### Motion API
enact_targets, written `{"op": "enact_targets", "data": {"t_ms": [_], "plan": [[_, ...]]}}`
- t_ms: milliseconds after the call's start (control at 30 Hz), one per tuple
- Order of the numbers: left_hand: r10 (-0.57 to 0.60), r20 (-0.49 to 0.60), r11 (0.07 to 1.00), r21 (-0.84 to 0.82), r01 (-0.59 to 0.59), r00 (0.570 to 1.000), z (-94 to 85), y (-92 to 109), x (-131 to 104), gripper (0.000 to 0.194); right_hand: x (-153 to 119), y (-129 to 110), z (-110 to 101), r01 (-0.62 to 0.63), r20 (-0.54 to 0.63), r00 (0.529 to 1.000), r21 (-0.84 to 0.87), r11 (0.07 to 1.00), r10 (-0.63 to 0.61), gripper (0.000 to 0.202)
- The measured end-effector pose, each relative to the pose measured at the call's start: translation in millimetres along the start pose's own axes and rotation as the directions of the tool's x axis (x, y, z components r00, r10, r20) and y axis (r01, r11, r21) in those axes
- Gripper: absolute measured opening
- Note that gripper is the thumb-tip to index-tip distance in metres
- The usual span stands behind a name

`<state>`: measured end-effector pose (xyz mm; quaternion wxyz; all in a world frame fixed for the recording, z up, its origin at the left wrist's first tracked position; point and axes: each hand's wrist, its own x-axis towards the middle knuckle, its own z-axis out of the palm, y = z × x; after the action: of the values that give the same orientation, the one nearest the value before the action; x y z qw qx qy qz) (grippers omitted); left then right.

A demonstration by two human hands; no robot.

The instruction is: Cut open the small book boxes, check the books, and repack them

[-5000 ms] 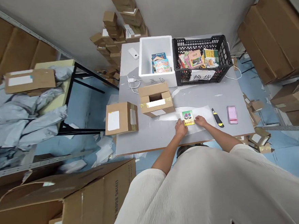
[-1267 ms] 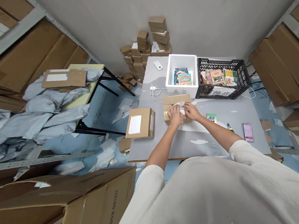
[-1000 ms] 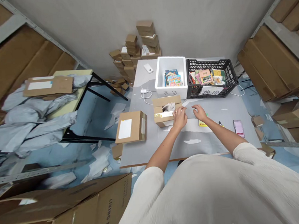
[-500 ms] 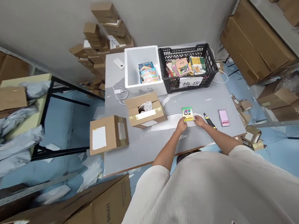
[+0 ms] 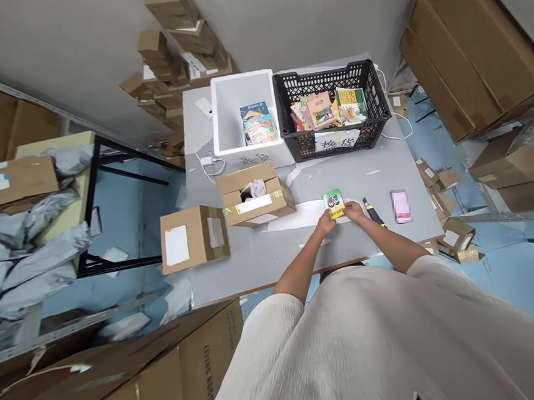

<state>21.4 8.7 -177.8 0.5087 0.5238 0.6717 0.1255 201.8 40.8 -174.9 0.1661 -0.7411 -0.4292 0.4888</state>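
Note:
A small green and yellow book (image 5: 333, 201) is held between my two hands over the grey table (image 5: 262, 258). My left hand (image 5: 326, 222) grips its lower left corner, and my right hand (image 5: 353, 211) pinches its right edge. Just right of my right hand lies a black and yellow utility knife (image 5: 374, 213). Farther right is a pink-screened phone (image 5: 401, 206). To the left, an opened cardboard box (image 5: 267, 206) has crumpled white paper inside. A closed cardboard box (image 5: 192, 240) with a white label stands at the table's left side.
Along the back stand a white foam box (image 5: 221, 115) and a black plastic crate (image 5: 297, 149), both with books inside. Stacked cartons (image 5: 201, 40) rise behind left. A side table (image 5: 30, 149) holds grey parcels; a large carton (image 5: 205, 363) stands by the front left.
The book has tilted slightly in my hands, its right side higher. Both hands still hold it. The camera view has shifted a little; the boxes and knife stay in place.

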Motion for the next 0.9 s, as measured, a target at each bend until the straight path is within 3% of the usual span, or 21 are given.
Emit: {"op": "enact_targets", "data": {"t_ms": [67,133,267,333,433,567,633,700,733,800,900], "plan": [[0.022,-0.039,0.998,0.058,-0.019,0.999,-5.6,7,-6,0.053,0,-6,-5,0.043,-0.022,0.999,-0.069,0.997,-0.045,0.03],[0.113,-0.126,0.983,0.16,-0.093,0.986,-15.3,17,-12,0.047,-1,-16,-11,0.132,-0.038,0.99,-0.144,0.981,-0.139,0.03],[0.355,-0.23,0.891,0.378,-0.253,0.906,-38.9,40,-22,0.044,-8,-42,-25,0.355,-0.02,0.921,-0.364,0.861,-0.388,0.029],[0.386,-0.224,0.87,0.411,-0.272,0.895,-47.8,48,-24,0.041,-15,-56,-29,0.437,0.035,0.883,-0.423,0.794,-0.467,0.031],[0.334,-0.167,0.892,0.375,-0.253,0.928,-54.2,52,-24,0.03,-25,-71,-31,0.526,0.114,0.84,-0.414,0.743,-0.53,0.033],[0.251,-0.143,0.962,0.145,-0.231,0.957,-50.5,42,-28,0.016,-38,-73,-29,0.548,0.098,0.828,-0.349,0.76,-0.552,0.034],[0.183,-0.18,0.976,-0.086,-0.201,0.967,-44.1,35,-33,0.014,-45,-65,-28,0.467,-0.03,0.863,-0.328,0.821,-0.503,0.047],[0.075,-0.226,0.928,-0.341,-0.151,0.971,-36.3,29,-39,0.014,-52,-54,-26,0.35,-0.117,0.915,-0.25,0.903,-0.387,0.062],[0.02,-0.246,0.886,-0.445,-0.131,0.969,-32.6,26,-42,0.014,-56,-47,-24,0.299,-0.103,0.942,-0.175,0.938,-0.32,0.063],[-0.072,-0.268,0.804,-0.586,-0.103,0.961,-26.6,21,-48,0.017,-65,-35,-21,0.228,0.032,0.973,0.021,0.973,-0.229,0.05],[-0.124,-0.264,0.742,-0.665,-0.087,0.956,-23.9,14,-54,0.02,-76,-25,-17,0.187,0.19,0.954,0.23,0.955,-0.232,0.031]]}}
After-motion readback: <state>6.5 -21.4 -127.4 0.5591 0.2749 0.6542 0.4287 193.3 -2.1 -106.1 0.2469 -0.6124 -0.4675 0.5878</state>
